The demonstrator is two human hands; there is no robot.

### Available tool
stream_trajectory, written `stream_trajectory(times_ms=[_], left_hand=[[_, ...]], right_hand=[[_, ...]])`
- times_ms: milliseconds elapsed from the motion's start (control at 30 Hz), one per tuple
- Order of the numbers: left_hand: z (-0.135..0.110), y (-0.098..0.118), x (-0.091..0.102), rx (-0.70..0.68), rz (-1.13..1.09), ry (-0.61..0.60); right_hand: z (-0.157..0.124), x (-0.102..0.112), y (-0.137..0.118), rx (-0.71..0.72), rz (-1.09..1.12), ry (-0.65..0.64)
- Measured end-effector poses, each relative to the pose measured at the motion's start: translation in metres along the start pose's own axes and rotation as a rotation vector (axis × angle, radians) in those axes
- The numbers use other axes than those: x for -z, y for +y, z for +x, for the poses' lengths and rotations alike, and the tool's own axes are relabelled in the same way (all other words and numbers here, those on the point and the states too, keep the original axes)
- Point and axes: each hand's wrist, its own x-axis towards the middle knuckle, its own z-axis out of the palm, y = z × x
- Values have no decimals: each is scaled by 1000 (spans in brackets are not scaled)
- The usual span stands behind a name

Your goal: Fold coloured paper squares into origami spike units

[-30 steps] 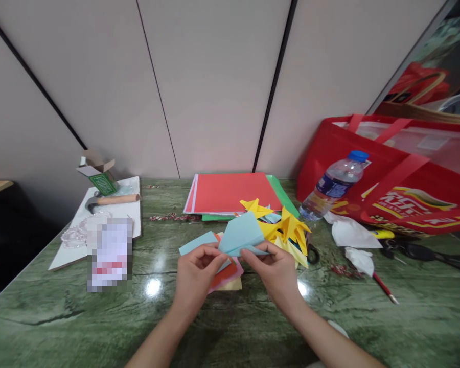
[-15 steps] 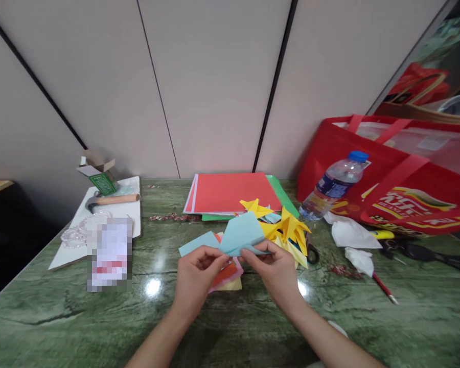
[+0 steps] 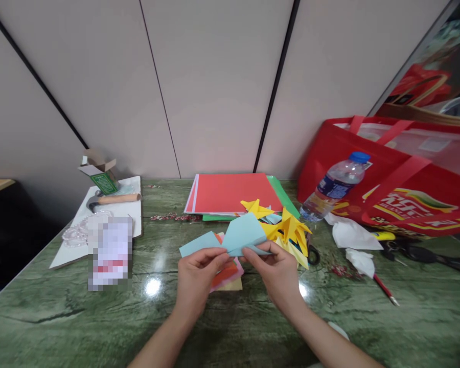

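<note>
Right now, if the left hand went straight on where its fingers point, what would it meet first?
The folded light blue paper the left hand pinches; past that, probably the right hand, though depth is hard to judge here.

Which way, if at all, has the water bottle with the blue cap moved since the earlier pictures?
No: judged against the black wall seam, the water bottle keeps its place; the whole view shifts slightly.

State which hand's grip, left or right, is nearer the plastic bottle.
Right. The right-hand grip, on the blue paper, is below and left of the bottle in view; the left-hand grip is farther left.
</note>
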Motion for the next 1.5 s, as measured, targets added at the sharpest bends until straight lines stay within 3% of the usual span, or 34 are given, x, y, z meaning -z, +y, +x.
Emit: stream_trajectory(times_ms=[200, 433, 633, 1500], left_hand=[[-1, -1, -1, 21, -45, -5], [-1, -3, 0, -49, 50, -68], [2, -1, 2, -28, 103, -118], [-3, -4, -1, 31, -62, -110]], right_hand=[[0, 0, 1, -14, 16, 6], [1, -1, 0, -83, 138, 30], [0, -1, -1, -56, 55, -14], [1, -1, 1, -86, 124, 18]])
